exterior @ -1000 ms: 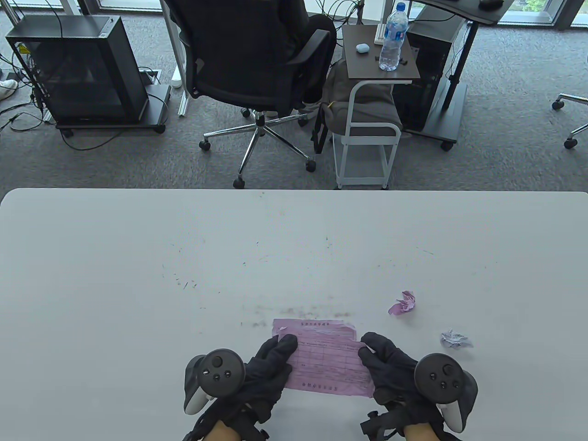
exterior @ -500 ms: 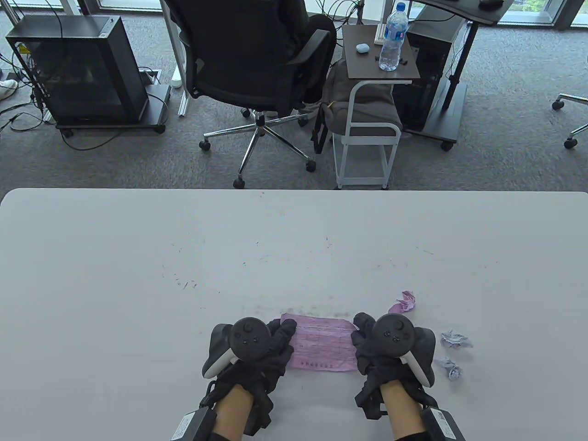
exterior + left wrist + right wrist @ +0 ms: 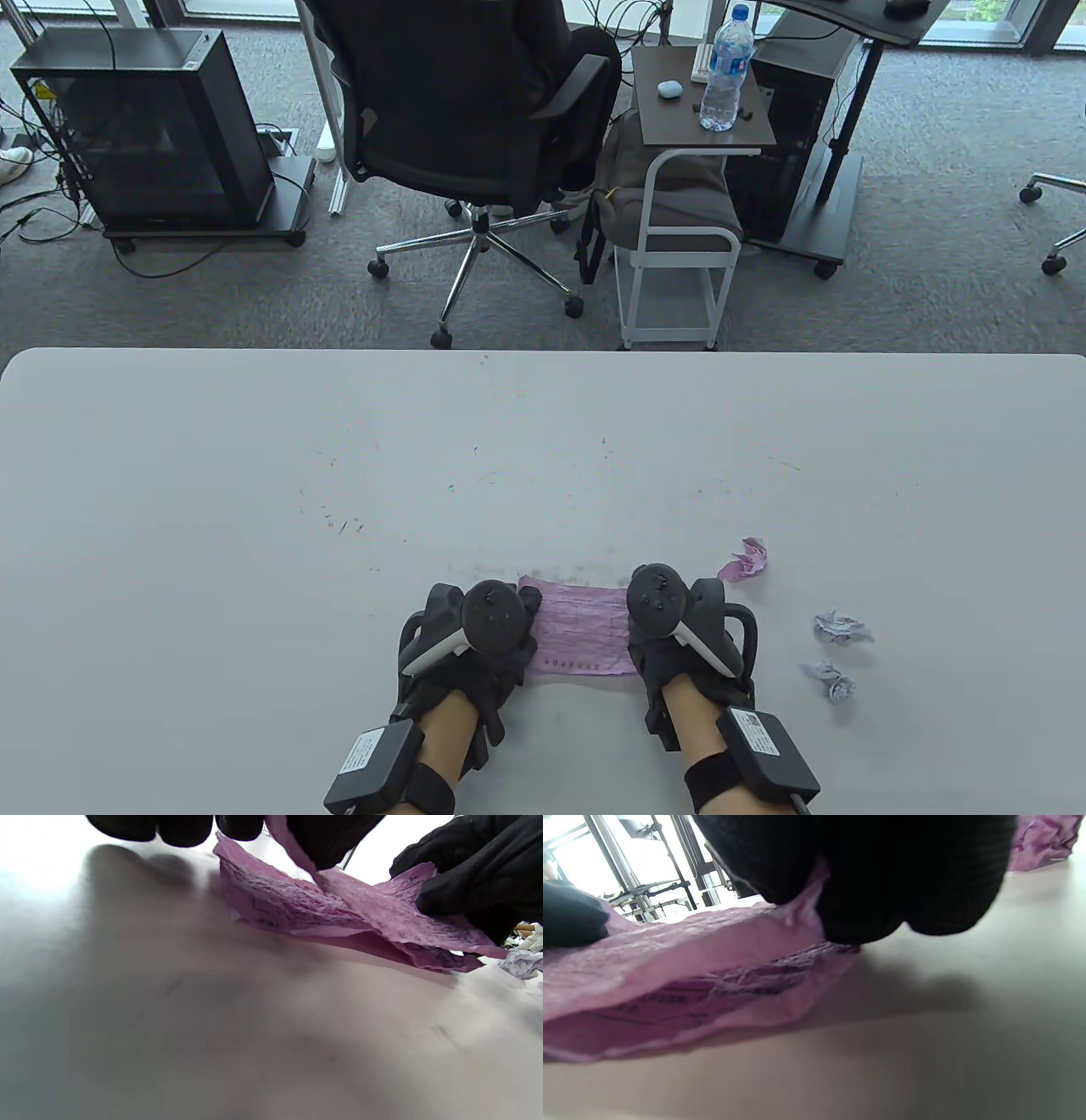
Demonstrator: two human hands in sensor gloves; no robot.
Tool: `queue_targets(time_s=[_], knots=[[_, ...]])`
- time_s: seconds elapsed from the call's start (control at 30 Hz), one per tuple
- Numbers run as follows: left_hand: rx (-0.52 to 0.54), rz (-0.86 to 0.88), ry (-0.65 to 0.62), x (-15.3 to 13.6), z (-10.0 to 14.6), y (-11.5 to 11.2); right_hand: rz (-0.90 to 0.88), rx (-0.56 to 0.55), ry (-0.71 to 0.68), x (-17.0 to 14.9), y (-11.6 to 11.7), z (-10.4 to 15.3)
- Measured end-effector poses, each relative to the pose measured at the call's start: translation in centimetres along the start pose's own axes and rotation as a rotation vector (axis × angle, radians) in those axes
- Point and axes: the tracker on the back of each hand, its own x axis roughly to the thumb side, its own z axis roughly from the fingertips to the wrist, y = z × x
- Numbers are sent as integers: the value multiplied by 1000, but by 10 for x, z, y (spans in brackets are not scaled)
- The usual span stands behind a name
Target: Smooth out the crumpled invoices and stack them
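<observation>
From above, your left hand (image 3: 479,649) and right hand (image 3: 679,637) flank a pink invoice (image 3: 581,628) near the front edge of the white table (image 3: 254,509), with a pink paper ball (image 3: 747,560) and two white paper balls (image 3: 840,628) to the right. At your left wrist, your fingers (image 3: 326,840) pinch the sheet's raised left edge. At your right wrist, your fingers (image 3: 865,908) grip its right edge just above the tabletop.

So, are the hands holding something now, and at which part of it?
Yes: both hold the pink printed paper invoice. The left hand pinches its left edge, the right hand its right edge.
</observation>
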Motion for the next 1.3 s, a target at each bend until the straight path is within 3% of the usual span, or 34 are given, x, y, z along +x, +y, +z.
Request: queue_targets(time_s=[0.23, 0.43, 0.7, 0.97, 1.07, 1.3], knots=[[-56, -104, 60, 1, -5, -9, 179, -42, -48, 13, 10, -1], [-111, -19, 188, -12, -1, -7, 300, -31, 4, 17, 14, 0], [-121, 27, 193, -19, 3, -9, 328, -22, 49, 8, 13, 2], [-51, 24, 174, -31, 9, -4, 310, -3, 66, 4, 12, 2], [44, 55, 131, -29, 18, 4, 316, -40, 32, 4, 8, 3], [119, -110, 47, 7, 58, 31, 405, -115, 91, -17, -32, 2]])
